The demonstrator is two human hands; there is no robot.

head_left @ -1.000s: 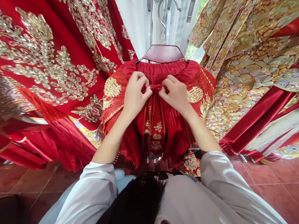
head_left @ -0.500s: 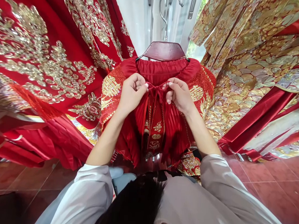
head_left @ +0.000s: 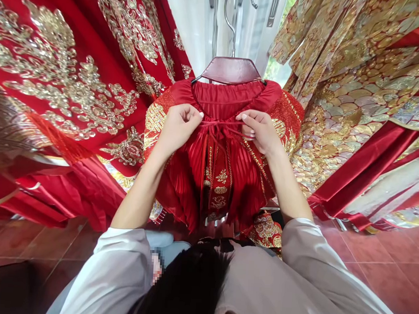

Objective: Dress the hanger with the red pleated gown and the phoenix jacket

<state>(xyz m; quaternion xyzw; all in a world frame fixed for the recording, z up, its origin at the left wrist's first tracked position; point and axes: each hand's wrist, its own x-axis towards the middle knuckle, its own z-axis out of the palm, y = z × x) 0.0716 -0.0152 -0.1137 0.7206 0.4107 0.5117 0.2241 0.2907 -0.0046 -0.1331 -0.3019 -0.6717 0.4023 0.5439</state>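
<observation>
In front of me a red pleated skirt [head_left: 191,163] with gold embroidery hangs from a dark wooden hanger [head_left: 231,70] with a metal hook. At its gathered top a thin red drawstring [head_left: 216,124] is tied in a bow or knot, its loose ends hanging down. My left hand [head_left: 181,125] pinches the drawstring on the left of the knot, thumb against curled fingers. My right hand [head_left: 258,129] pinches it on the right in the same way. Between the two hands the string runs nearly straight and level.
A red garment with gold sequins [head_left: 59,69] hangs close on the left. On the right hang gold scale-patterned garments [head_left: 341,121]. Behind the hanger are a white door frame [head_left: 269,24] and metal rails. Red tiles [head_left: 376,259] cover the floor.
My hands have moved apart, the left one leftward and the right one rightward. The drawstring between them is now stretched longer, with its knot drawn smaller.
</observation>
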